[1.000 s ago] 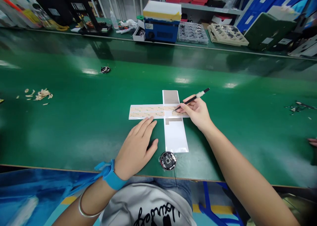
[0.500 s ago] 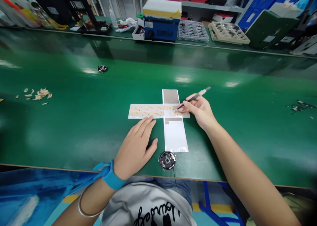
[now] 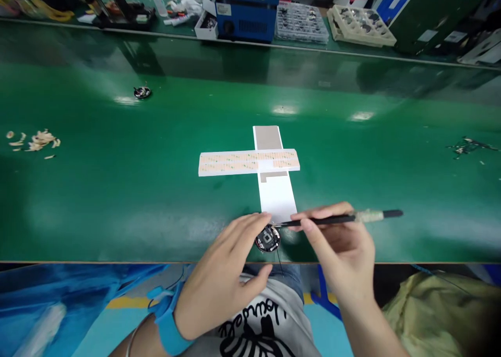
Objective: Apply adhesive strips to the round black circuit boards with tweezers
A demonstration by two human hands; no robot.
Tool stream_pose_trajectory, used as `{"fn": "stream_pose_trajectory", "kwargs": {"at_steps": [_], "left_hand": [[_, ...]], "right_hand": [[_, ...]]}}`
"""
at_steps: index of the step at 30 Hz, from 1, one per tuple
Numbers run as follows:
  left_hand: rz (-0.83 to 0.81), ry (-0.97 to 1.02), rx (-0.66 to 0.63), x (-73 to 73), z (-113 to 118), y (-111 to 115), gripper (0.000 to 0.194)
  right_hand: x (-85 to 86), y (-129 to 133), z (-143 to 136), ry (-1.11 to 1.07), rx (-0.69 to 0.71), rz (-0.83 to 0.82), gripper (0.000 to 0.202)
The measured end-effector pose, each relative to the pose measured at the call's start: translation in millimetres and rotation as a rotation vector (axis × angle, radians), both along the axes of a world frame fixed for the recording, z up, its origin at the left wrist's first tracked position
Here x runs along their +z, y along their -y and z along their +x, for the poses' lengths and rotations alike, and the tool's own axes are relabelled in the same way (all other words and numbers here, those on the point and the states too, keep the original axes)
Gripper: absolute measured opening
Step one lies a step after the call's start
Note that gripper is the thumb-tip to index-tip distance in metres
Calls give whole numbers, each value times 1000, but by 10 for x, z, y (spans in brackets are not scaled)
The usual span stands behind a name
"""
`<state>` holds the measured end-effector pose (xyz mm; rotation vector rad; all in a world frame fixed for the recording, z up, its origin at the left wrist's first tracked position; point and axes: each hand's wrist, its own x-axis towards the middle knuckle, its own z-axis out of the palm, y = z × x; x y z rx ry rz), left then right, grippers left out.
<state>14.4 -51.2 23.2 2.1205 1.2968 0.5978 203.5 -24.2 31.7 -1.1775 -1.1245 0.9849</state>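
Round device (image 3: 267, 239) is lying at the desk's (image 3: 117, 200) near edge; the left hand (image 3: 227, 273), thumb spread, is resting by its rim, the right hand (image 3: 346, 245) is pinching tweezers (image 3: 332, 220), best guided gently

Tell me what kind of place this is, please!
It looks like an electronics workshop. There's a long green workbench, a round black device with a thin wire sticking out, and a clear tray with many little compartments at the back.
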Motion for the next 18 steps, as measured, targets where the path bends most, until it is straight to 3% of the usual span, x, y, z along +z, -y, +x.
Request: {"fn": "stream_pose_trajectory", "kwargs": {"at_steps": [3,8,18], "left_hand": [[30,46,56,-102,87,5,54],[73,63,191,-169,143,-23,49],[106,52,269,-187,158,-17,45]], "right_hand": [[-142,245,-103,18,-80,-9,9],[-279,317,-177,43,-235,-10,7],[-320,355,-193,145,-236,-24,8]]}}
